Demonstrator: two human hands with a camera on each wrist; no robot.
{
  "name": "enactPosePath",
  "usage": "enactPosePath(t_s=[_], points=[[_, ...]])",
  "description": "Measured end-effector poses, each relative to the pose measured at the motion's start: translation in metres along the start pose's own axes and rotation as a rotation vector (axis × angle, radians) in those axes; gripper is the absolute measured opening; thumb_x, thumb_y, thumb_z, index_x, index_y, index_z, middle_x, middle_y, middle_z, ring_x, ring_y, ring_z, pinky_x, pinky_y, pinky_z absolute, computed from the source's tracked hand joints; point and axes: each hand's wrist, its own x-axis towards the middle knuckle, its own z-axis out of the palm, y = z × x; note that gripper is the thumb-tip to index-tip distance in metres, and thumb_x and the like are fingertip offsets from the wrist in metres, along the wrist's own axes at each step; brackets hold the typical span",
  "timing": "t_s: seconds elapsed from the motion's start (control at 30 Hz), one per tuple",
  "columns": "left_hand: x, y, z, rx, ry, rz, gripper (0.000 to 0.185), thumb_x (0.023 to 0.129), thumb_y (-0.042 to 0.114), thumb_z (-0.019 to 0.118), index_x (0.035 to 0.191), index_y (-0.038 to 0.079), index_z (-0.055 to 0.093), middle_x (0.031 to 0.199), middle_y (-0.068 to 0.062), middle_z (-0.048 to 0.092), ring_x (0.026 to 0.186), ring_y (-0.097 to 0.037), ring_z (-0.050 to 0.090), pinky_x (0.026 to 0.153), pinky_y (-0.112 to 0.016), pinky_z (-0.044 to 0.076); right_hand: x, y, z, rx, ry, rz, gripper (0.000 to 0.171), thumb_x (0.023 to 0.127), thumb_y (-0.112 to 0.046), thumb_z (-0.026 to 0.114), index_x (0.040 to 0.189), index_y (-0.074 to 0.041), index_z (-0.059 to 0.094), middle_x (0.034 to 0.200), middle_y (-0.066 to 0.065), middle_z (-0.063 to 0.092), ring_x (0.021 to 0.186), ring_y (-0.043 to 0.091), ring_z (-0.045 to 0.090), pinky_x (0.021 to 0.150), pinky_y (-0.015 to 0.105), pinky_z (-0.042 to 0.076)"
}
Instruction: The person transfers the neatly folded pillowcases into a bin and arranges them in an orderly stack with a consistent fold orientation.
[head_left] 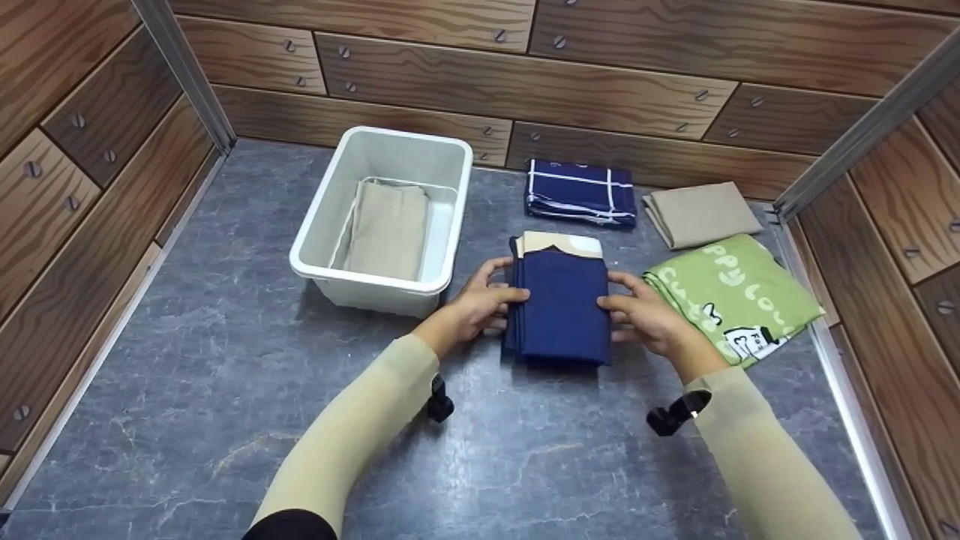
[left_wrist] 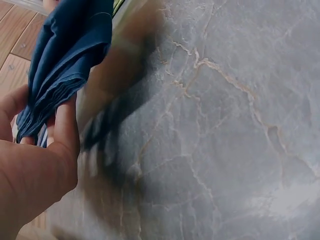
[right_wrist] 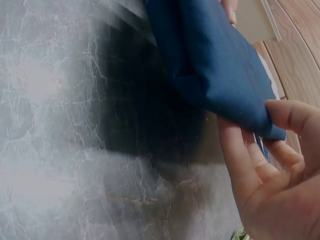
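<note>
Grey marbled tabletop [head_left: 225, 390] fills a booth walled with wood-plank panels [head_left: 525, 82] studded with screws. At its centre lies a folded navy cloth [head_left: 561, 304], pinched at its left edge by the left hand [head_left: 480, 304] and at its right edge by the right hand [head_left: 645, 319], thumbs on top. A white bin [head_left: 379, 262] holding beige fabric stands just left; green cloth [head_left: 739, 296] lies right.

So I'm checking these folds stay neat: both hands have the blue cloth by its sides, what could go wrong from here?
The folded blue cloth is gripped only at its edges by the left hand and right hand; the layers fan out in the left wrist view, so it may sag or unfold. The white bin already holds a beige cloth, which could get rumpled. The green cloth lies close beside the right hand and could be dragged.
</note>
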Motion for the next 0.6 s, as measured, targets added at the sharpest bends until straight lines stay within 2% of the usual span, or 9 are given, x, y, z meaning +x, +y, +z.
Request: enactPosePath(t_s=[0.1, 0.4, 0.6], points=[[-0.001, 0.002, 0.001, 0.003, -0.005, 0.001, 0.076, 0.085, 0.005, 0.076, 0.146, 0.030, 0.039, 0.122, -0.009, 0.060, 0.084, -0.024, 0.070, 0.068, -0.041, 0.061, 0.000, 0.001, -0.003, 0.024, -0.008, 0.025, 0.063, 0.099, -0.014, 0.058, 0.153, -0.016, 0.025, 0.093, -0.002, 0.069, 0.085, 0.014, 0.069, 0.064, 0.030, 0.059], [-0.006, 0.012, 0.009, 0.035, 0.020, 0.007, 0.075, 0.082, 0.007, 0.079, 0.144, 0.032, 0.044, 0.126, -0.008, 0.058, 0.085, -0.023, 0.070, 0.070, -0.041, 0.062, -0.004, -0.003, -0.009, 0.086, -0.038, 0.028, 0.053, 0.101, -0.018, 0.056, 0.148, -0.019, 0.031, 0.100, -0.001, 0.068, 0.092, 0.017, 0.068, 0.070, 0.033, 0.057], [-0.004, 0.018, 0.013, 0.041, 0.027, 0.016, 0.075, 0.082, 0.006, 0.079, 0.143, 0.033, 0.045, 0.127, -0.007, 0.060, 0.088, -0.025, 0.071, 0.071, -0.041, 0.062, -0.003, -0.006, -0.012, 0.116, -0.047, 0.032, 0.045, 0.103, -0.018, 0.053, 0.143, -0.023, 0.035, 0.102, -0.001, 0.067, 0.092, 0.017, 0.068, 0.071, 0.032, 0.057]])
